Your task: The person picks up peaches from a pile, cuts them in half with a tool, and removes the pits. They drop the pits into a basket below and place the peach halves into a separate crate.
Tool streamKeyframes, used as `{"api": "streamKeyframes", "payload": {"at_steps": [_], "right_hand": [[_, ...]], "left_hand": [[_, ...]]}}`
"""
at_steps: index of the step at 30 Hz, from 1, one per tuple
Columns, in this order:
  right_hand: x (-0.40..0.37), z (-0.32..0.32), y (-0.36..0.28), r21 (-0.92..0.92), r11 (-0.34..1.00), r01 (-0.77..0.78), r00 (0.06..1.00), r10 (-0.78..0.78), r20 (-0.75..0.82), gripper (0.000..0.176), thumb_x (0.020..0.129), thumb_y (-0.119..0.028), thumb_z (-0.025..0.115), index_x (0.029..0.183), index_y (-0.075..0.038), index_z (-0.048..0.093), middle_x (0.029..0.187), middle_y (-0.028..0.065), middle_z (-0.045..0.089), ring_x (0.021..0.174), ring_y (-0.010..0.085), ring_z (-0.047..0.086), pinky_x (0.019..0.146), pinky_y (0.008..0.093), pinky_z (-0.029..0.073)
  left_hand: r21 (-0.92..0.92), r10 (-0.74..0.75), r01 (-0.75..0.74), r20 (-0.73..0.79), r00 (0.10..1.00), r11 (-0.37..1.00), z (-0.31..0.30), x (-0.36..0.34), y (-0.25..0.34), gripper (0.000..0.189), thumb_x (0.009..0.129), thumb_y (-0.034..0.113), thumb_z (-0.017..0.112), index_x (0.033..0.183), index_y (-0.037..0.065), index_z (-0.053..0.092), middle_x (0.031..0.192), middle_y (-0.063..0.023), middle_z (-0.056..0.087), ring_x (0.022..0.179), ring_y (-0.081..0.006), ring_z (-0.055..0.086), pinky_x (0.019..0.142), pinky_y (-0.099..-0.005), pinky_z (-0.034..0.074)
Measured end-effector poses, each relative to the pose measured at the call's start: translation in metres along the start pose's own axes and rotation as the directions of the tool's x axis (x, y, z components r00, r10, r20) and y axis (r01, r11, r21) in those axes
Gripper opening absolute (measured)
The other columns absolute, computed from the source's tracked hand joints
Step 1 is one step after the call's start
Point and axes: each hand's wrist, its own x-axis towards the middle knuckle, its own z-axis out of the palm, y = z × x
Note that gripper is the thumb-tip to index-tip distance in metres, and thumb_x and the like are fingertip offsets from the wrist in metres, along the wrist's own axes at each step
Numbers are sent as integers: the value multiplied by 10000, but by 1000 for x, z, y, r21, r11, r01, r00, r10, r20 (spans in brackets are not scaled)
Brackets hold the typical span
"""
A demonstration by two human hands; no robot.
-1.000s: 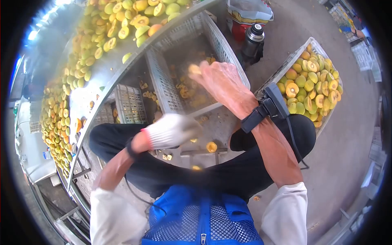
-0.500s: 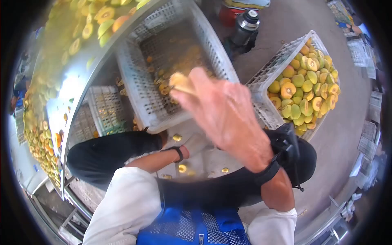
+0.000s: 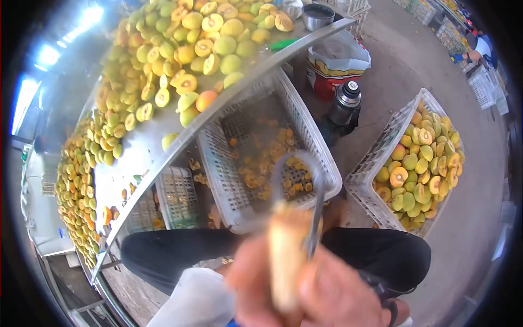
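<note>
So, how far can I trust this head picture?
All head view: right hand and its wood-handled tool blurred; glare whitening part of the metal table; haze over the middle crate; table edge bowed by lens distortion.

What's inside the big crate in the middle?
The crate has little yellow-orange bits scattered over its bottom. The tool hides part of the near end, and the table covers the far left corner. Under the bits, I can't see.

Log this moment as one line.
right hand: grips wooden-handled tool with curved loop | left hand: not visible | crate of small pieces: beyond tool | fruit-filled crate: right side
</note>
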Motion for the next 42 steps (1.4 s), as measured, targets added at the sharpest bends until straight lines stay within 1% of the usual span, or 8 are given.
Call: {"api": "streamKeyframes", "payload": {"at_steps": [9,12,20,21,26,30,35,42], "right_hand": [[-81,87,-4,-17,995,-99,953,99,286,453,1131,-471,371,1180,-42,508,771,-5,480,577,83,415,531,234,359],[-72,106,47,140,990,26,872,-91,481,366,1139,-405,412,1033,-61,481,759,-15,431,627,78,406,561,230,348],[-100,178,63,-192,967,165,824,-28,565,431,1112,-455,447,1166,-31,501,817,17,473,701,94,452,678,236,413],[-115,176,51,-197,980,-20,931,90,353,480,1107,-474,430,1227,-14,495,815,24,508,666,98,483,617,241,422],[-70,127,46,-381,911,159,974,-82,211,453,1143,-412,315,1249,-20,514,792,21,531,582,108,531,532,255,446],[-13,101,45,-759,590,277,958,-234,167,345,1132,-343,431,1185,-29,564,739,-12,488,581,60,497,530,239,416],[61,61,49,-942,63,329,912,-282,299,333,1057,-313,559,1149,4,601,1012,241,672,950,423,654,838,488,492],[127,28,32,-907,-275,320,905,-195,378,267,1014,-252,642,1078,-13,541,786,236,660,768,462,659,666,517,490]], "left_hand": [[228,-27,-17,190,981,974,18,-22,-56,352,892,230,676,1221,117,722,1106,-187,755,1142,-321,697,949,-428,548],[122,-44,15,235,971,992,-98,-64,-2,380,925,360,644,1060,28,768,1037,-236,743,944,-417,722,868,-464,559],[165,49,-18,-186,981,986,-288,-261,125,293,889,192,682,1152,63,679,1012,-217,727,935,-390,718,827,-471,567],[90,8,17,-274,962,996,-303,-293,137,337,875,124,676,1207,85,639,1051,-229,708,970,-384,708,862,-473,568],[-215,-279,236,-916,289,948,-308,-439,120,321,874,-1,637,1178,81,700,1046,-150,751,932,-316,751,786,-384,596],[-441,-414,433,-896,-160,786,-257,-524,63,306,895,37,638,1197,43,692,1060,-162,747,924,-308,742,817,-377,579],[-441,-377,624,-894,-241,646,-226,-540,0,323,918,77,637,1231,8,682,1107,-178,741,946,-289,735,863,-374,564],[-411,-389,274,-912,-133,870,-347,-453,-68,302,955,77,616,1241,9,687,1134,-161,744,969,-251,738,881,-346,564]]}}
